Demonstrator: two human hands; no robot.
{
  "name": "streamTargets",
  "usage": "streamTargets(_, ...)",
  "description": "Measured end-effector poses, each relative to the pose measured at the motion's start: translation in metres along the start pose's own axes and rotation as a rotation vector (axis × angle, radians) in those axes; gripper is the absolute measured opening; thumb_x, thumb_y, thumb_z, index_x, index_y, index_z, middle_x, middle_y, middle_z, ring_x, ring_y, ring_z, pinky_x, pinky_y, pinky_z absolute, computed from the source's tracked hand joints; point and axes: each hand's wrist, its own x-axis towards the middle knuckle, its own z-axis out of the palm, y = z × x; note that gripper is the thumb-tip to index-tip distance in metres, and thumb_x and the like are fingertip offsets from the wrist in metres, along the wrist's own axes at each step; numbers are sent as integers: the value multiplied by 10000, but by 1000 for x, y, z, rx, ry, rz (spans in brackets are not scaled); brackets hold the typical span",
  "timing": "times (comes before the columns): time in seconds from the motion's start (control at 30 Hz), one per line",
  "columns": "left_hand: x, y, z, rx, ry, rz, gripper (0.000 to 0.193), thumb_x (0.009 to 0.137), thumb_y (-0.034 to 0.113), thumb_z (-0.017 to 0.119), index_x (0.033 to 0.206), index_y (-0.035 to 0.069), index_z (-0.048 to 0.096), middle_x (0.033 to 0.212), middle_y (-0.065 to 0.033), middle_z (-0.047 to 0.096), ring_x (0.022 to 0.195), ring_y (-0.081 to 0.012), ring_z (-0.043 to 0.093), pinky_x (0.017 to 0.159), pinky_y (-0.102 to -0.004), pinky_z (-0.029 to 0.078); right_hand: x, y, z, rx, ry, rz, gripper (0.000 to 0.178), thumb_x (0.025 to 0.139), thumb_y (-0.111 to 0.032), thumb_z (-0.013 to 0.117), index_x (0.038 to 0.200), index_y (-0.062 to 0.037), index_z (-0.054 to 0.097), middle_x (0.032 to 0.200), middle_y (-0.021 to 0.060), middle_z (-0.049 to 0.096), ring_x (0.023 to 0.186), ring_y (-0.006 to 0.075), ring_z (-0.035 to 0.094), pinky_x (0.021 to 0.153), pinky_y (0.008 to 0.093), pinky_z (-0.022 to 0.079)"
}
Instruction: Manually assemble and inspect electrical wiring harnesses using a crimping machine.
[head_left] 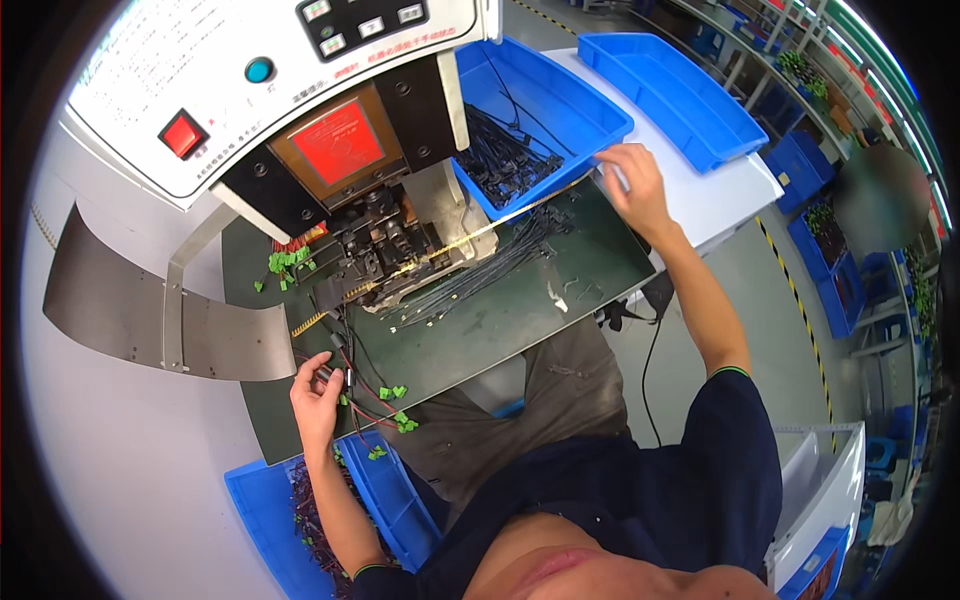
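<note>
My left hand [316, 392], near the left end of the bench, is closed around cables with black tubular parts. Black and red wires with green connectors [404, 421] spread beside it. My right hand [638, 188] is raised at the near right corner of a blue bin [585, 100], its fingers loosely curved and apart, fingertips close to the rim. Black cables [505, 155] lie in that bin. A golden terminal strip [470, 235] runs from near my left hand, past the crimping machine's tooling [380, 240], toward my right hand. A bundle of black wires [490, 272] rests on the green bench.
The white machine housing [250, 95], with a red switch, overhangs the bench [520, 330]. A curved metal guard [130, 310] stands at left. Another blue bin [680, 100] sits on a white table. Blue bins of wires [265, 500] are below my left arm. A person [880, 200] is farther right.
</note>
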Motion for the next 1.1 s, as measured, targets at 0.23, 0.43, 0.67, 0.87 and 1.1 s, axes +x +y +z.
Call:
streamTargets(0.23, -5, -11, 12, 33, 89, 240, 243, 834, -29, 684, 1074, 2, 670, 839, 50, 468, 651, -22, 362, 563, -183, 300, -10, 50, 13, 249, -346, 25, 177, 806, -46, 614, 965, -54, 692, 744, 83, 625, 689, 268, 611, 627, 375, 504)
streamTargets(0.43, -9, -10, 18, 136, 146, 253, 176, 841, -6, 669, 1016, 14, 675, 849, 39, 519, 683, -24, 402, 604, -180, 323, -8, 36, 9, 114, -559, -57, 168, 785, -135, 641, 936, -76, 685, 1001, 54, 579, 974, 244, 539, 843, 370, 441)
streamTargets(0.67, -14, -16, 20, 99, 204, 260, 197, 824, -37, 664, 1014, 12, 677, 863, 29, 518, 658, -26, 409, 570, -173, 330, -21, 36, 4, 195, -611, 108, 143, 874, -237, 636, 895, -95, 631, 770, 105, 658, 675, 312, 634, 613, 408, 497)
streamTargets(0.87, -17, -31, 6, 167, 237, 190, 193, 866, -18, 638, 1056, 4, 670, 916, 17, 559, 685, -40, 418, 608, -182, 350, -22, 50, -6, 394, -150, 270, 155, 963, -184, 562, 960, -51, 640, 849, 106, 699, 717, 227, 675, 614, 342, 511)
streamTargets(1.1, -19, -36, 1, 143, 256, 127, 199, 867, -18, 647, 1064, 0, 668, 913, 18, 557, 671, -27, 439, 572, -172, 352, -162, 75, -109, 525, 706, 765, 334, 1028, -222, 443, 886, 1, 646, 766, 73, 627, 698, 137, 572, 662, 250, 457)
